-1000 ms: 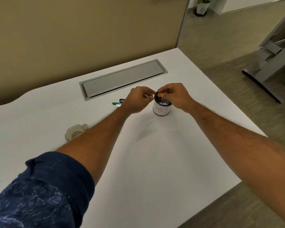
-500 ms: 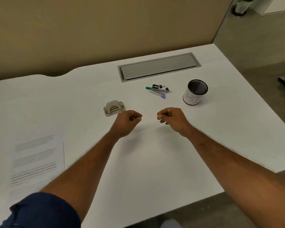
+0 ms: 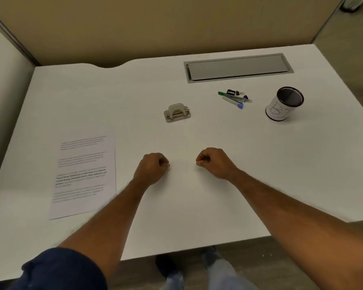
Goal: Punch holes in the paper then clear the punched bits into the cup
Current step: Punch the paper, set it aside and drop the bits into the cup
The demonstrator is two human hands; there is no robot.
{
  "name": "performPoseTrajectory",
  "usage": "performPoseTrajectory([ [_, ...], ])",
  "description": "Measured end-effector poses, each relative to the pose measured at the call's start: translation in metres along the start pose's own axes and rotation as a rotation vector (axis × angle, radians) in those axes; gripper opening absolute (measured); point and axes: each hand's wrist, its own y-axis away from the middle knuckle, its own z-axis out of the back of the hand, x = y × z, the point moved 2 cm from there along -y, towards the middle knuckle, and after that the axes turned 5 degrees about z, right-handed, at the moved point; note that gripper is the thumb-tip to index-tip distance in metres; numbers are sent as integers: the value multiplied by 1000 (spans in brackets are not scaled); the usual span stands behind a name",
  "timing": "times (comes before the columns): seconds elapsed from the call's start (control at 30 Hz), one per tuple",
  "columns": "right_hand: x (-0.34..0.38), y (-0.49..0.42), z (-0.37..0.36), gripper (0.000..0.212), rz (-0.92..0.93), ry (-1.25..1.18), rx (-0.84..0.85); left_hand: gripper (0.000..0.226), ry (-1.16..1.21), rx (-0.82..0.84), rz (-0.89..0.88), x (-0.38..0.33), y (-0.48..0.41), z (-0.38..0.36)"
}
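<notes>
— How far along are you?

— Hard to say for certain. My left hand point(image 3: 152, 167) and my right hand point(image 3: 213, 163) rest side by side on the desk point(image 3: 197, 206), a little apart, each curled into a loose fist. The fingers point(image 3: 163, 162) are closed, and I see nothing pinched in either hand.

— Where are the things?

— The paper point(image 3: 84, 174) lies flat to my left, near the desk's front edge, well away from the hole punch point(image 3: 177, 112), which sits beyond my hands toward the middle. The cup point(image 3: 284, 104) stands upright far to my right, past a small heap of pens and clips point(image 3: 235, 97).

— Are there holes in the sheet?

— Too blurred to tell; I can make out none along its edges. The cup's inside is dark, so I cannot say whether any bits lie in it, and I see none loose on the desk.

— So what's left?

— My guess: either everything is finished, or punching has yet to start. With nothing in my hands, both readings fit.
</notes>
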Motion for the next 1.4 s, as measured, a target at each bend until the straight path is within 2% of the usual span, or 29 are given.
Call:
performPoseTrajectory([
  [0.1, -3, 0, -17, 6, -29, 74, -25, 7, 17, -7, 56, 14, 6, -8],
  [0.23, -5, -5, -32, 15, -70, 50, -59, 11, 55, -35, 89, 18, 8, -16],
  [0.43, -4, -7, -48, 25, -27, 95, -130, 10, 18, -56, -4, 9, 5, -25],
  [0.6, -4, -10, -54, 23, -39, 123, -178, 14, -3, -93, -62, 2, 2, -31],
  [0.83, -2, -13, -58, 11, -98, 120, -218, 13, -8, -141, -28, -3, -1, -35],
  [1.17, 1, -12, -62, 9, -81, 170, -186, 19, -123, -110, -65, -14, -7, -38],
  [1.4, 8, -14, -63, 17, -28, 389, -75, 25, -263, -122, -146, -18, -4, -40],
])
